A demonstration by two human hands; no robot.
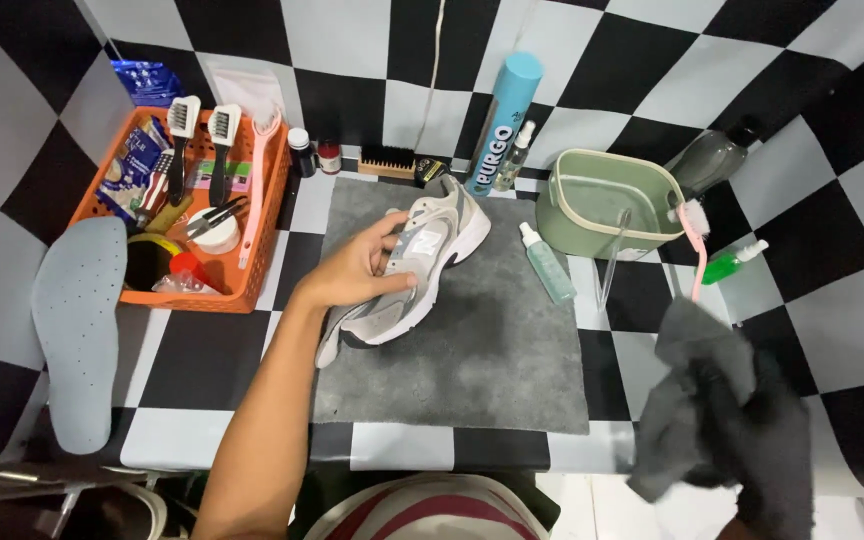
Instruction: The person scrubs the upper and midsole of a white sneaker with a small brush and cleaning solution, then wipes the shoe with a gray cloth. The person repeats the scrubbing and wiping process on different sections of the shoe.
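My left hand (357, 270) grips a grey and white sneaker (427, 245) by its side, holding it tilted over a grey mat (482, 350). My right hand is hidden under a dark grey cloth (727, 410) that it holds at the lower right, off the mat's edge. A grey insole (77, 320) lies flat at the far left.
An orange basket (252, 270) with brushes and small tubs stands at the back left. A green tub (607, 205) with a pink brush on its rim sits at the back right. A tall blue can (504, 120), spray bottles and a wooden brush (387, 162) line the back.
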